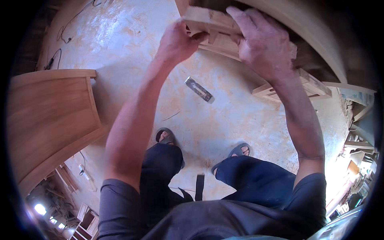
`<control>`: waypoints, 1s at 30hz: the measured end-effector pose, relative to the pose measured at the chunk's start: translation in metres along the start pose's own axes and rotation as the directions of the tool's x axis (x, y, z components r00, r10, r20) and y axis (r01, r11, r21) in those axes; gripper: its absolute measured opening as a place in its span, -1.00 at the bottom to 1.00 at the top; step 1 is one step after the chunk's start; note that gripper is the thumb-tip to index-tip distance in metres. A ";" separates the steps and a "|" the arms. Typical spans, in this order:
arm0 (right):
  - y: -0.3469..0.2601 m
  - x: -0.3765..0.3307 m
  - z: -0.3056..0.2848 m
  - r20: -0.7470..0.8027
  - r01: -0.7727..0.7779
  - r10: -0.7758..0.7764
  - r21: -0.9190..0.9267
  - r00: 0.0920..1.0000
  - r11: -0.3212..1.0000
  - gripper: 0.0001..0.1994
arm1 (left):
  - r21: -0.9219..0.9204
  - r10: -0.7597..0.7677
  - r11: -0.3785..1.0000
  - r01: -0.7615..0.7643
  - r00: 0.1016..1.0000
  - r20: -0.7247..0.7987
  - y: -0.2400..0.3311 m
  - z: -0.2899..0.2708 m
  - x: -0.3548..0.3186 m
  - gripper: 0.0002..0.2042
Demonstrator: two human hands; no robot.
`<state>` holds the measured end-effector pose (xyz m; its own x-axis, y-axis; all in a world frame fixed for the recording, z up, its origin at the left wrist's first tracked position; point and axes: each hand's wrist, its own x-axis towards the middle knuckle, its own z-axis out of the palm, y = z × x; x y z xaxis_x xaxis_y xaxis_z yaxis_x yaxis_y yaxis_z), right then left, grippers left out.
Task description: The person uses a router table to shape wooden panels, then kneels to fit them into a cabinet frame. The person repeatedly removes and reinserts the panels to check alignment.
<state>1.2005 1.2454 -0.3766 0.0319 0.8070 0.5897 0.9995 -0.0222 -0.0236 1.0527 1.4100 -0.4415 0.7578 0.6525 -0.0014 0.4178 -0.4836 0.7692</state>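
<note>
Left hand [178, 40] and right hand [262, 46] grip a wooden frame piece [210, 22].

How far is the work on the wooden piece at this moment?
Done: a curved wooden panel stands finished-looking at the left. In hand: both hands, left and right, grip a carved wooden piece against a curved frame. Left: whether it is fixed cannot be told; a hand plane lies unused on the floor.

This is a woodworking workshop. A dusty concrete floor [224, 108] carries wood shavings and a metal hand plane [199, 89] at the centre. A large curved wooden panel [48, 116] stands at nine o'clock, a curved timber frame [304, 24] arches at one o'clock, offcuts and stacked wooden pieces [358, 152] pile up at four o'clock, and power cables [66, 28] trail at eleven o'clock.
</note>
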 end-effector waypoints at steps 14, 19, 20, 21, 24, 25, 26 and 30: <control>0.077 -0.162 0.094 0.304 -0.812 0.845 0.537 0.439 0.228 -0.46 | -0.003 -0.026 1.000 0.025 0.993 -0.116 0.012 0.002 -0.001 -0.51; 0.064 -0.090 0.063 0.573 -0.808 0.696 0.588 0.432 0.017 -0.39 | -0.061 0.026 0.997 -0.038 0.984 -0.176 -0.020 0.022 -0.002 -0.59; 0.058 -0.082 0.067 0.532 -0.782 0.721 0.623 0.444 0.021 -0.40 | -0.051 0.090 0.993 -0.103 0.973 -0.212 -0.024 0.022 0.002 -0.60; 0.056 -0.073 0.073 0.491 -0.752 0.744 0.658 0.454 0.024 -0.42 | 0.035 -0.012 0.999 0.019 0.981 -0.195 -0.027 0.023 0.008 -0.62; 0.078 -0.082 0.092 0.456 -0.630 0.783 0.769 0.422 -0.108 -0.39 | 0.068 -0.009 0.997 0.027 0.969 -0.248 -0.002 0.022 0.011 -0.67; 0.081 -0.080 0.095 0.485 -0.665 0.792 0.734 0.371 -0.138 -0.39 | 0.091 0.006 0.996 0.019 0.965 -0.263 -0.002 0.021 0.009 -0.70; 0.085 -0.078 0.097 0.510 -0.697 0.800 0.697 0.317 -0.168 -0.39 | 0.114 0.021 0.993 0.011 0.961 -0.276 -0.003 0.019 0.008 -0.72; 0.081 -0.073 0.102 0.533 -0.703 0.813 0.671 0.235 -0.237 -0.40 | 0.055 0.046 0.998 -0.031 0.954 -0.297 -0.020 0.012 0.015 -0.75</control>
<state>1.2787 1.2451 -0.5042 0.8168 0.4861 -0.3108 -0.2631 -0.1656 -0.9505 1.0623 1.4224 -0.4646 0.5928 0.7737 0.2237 0.4212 -0.5345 0.7327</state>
